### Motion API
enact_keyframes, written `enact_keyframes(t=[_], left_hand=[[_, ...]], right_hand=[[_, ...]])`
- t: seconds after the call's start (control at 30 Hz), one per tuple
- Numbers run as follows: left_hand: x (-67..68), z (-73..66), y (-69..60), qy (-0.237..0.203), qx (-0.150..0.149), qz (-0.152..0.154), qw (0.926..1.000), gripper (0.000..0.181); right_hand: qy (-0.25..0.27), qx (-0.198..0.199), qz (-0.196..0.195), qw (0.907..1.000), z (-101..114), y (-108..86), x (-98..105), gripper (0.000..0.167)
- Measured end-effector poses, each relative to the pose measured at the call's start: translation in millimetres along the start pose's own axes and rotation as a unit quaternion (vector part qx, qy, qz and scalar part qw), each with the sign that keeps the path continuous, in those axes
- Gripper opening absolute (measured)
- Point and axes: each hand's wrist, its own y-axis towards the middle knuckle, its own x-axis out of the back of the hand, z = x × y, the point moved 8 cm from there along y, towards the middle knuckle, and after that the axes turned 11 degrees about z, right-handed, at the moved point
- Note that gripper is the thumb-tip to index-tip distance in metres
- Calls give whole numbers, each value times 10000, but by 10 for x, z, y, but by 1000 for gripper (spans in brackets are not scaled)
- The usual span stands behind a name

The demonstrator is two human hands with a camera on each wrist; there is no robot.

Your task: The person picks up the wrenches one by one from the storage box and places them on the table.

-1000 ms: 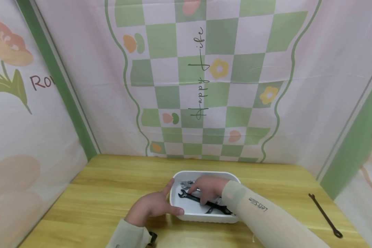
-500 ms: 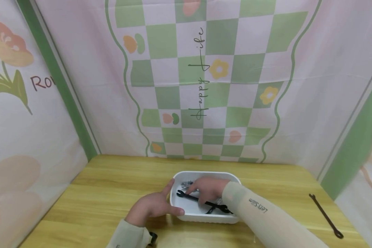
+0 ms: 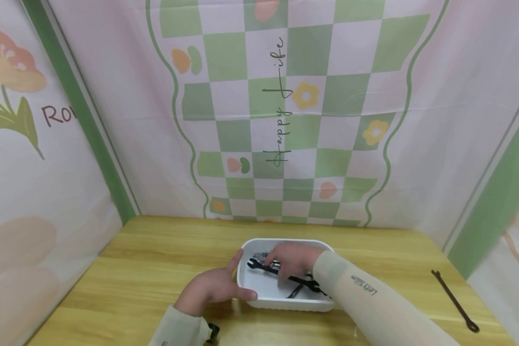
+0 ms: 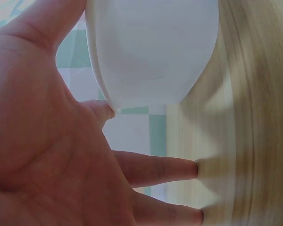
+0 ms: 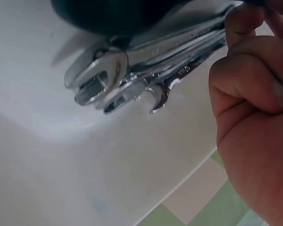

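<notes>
A white plastic bin (image 3: 294,303) stands on the wooden table with several wrenches inside. My right hand (image 3: 295,259) reaches into it, curled fingers pinching a black open-end wrench (image 3: 264,268) near its middle. The wrench's dark end (image 5: 118,16) looms above silver wrenches (image 5: 108,70) in the right wrist view. A further dark tool (image 3: 296,290) lies under the held wrench, mostly hidden. At the bin's left end my left hand (image 3: 214,290) spans the side, thumb and a finger touching the rim. Two more of its fingers (image 4: 165,169) reach straight down to the table.
A long dark wrench (image 3: 455,302) lies apart at the table's right side. Behind the wooden table (image 3: 177,245) hangs a checked fabric curtain (image 3: 229,134). A small black object (image 3: 213,332) shows by the left sleeve.
The black wrench has come up slightly and toward the back of the bin with my right hand. My left hand and the bin have stayed put.
</notes>
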Motion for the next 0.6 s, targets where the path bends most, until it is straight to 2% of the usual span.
enact_keyframes(t=[0.2,0.47,0.6], left_hand=[[3,15,2,74,130,-13,9999,125],[4,5,-5,232,137,-40,9996,125],[3,-5,-7,168,90,-35,9998,125]], right_hand=[[93,64,-202,9997,-16,-56,114,49],[585,288,-448,9969,-51,-149,262,51],[1034,404,-539,9924,-94,-189,328,51]])
